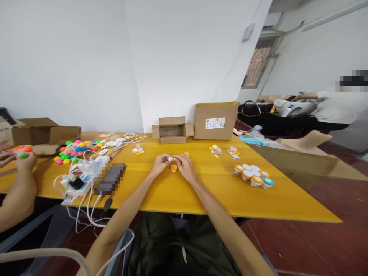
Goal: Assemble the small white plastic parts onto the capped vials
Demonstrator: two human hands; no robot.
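Over the middle of the table, my left hand pinches a small white piece with dark specks; its exact kind is too small to make out. My right hand is closed at the right end of that piece, fingertips together. Just below, between the two hands, a round orange lid with a white rim lies on the yellow table. A small clear cup stands right behind my right hand, partly covered by it.
Several jars with white, orange and teal lids stand at right. Loose lids lie farther back. Cardboard boxes line the wall. At left are a power strip, cables, a dark phone-like object, colourful balls and another person's hand.
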